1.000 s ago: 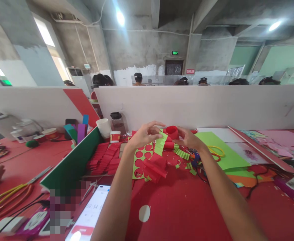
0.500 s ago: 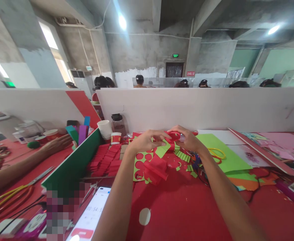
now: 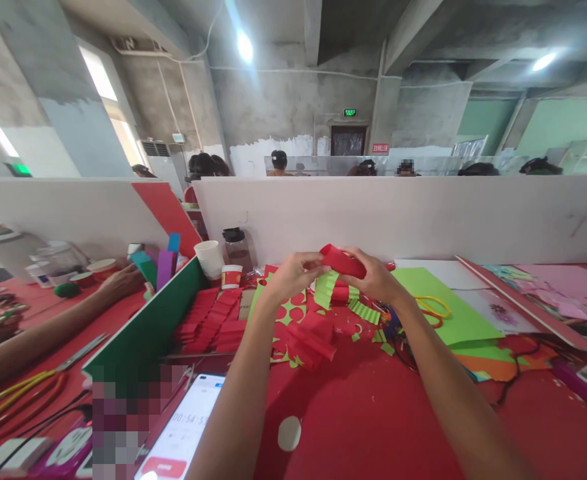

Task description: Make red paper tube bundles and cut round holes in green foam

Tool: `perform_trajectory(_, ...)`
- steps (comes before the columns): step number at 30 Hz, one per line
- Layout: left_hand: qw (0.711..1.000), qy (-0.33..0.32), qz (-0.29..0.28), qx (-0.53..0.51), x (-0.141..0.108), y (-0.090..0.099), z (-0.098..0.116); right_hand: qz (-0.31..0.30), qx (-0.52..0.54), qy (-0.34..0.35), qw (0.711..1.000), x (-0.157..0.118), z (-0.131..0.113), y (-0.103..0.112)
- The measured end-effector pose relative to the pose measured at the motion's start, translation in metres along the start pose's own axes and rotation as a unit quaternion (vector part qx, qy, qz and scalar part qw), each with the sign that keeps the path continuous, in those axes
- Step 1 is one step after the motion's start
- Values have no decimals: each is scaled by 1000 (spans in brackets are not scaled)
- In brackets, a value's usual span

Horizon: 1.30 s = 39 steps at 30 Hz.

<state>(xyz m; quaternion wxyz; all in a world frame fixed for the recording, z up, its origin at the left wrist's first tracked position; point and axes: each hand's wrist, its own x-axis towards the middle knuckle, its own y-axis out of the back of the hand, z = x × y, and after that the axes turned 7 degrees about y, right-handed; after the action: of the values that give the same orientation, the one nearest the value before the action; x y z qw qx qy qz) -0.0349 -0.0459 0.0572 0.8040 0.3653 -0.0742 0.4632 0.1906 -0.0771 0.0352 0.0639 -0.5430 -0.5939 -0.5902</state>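
Between both hands, above the red table, is a rolled red paper tube. My left hand pinches its left end. My right hand has its fingers wrapped round the right end. Just under the tube hangs a pleated light green strip, close to my left fingertips; whether it is attached to the tube I cannot tell. Folded red paper lies below the hands, over a green sheet with round holes. Another pleated green strip lies below my right hand.
Pleated red strips, a paper cup and a bottle stand or lie at left, beside a green divider. A phone lies in front. Green sheets are at right. Another person's hand is beyond the divider.
The red tube has risen and turned, showing its length more fully. The green strip beneath now shows its pleats. Beyond the divider, another hand has come into view at far left.
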Motion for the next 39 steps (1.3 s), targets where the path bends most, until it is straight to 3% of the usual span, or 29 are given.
perform_trajectory(4,994,40,67,-83,5,-1,-7,94,-42,12,995,3,8,-5)
perform_trajectory(9,966,76,150,-198,9,0,-16,229,-84,-74,967,4,19,-12)
perform_trajectory(12,949,95,160,-252,10,-2,-20,270,-55,-100,956,5,21,-13)
perform_trajectory(20,920,111,159,-340,10,-11,-23,280,96,-134,946,6,22,-10)
perform_trajectory(24,929,130,128,-322,13,-15,-34,277,115,-137,944,5,20,-10)
perform_trajectory(34,932,151,162,-288,19,-25,-38,303,99,-131,939,3,21,-16)
perform_trajectory(39,933,152,137,-295,18,-25,-31,250,124,-144,949,4,17,-13)
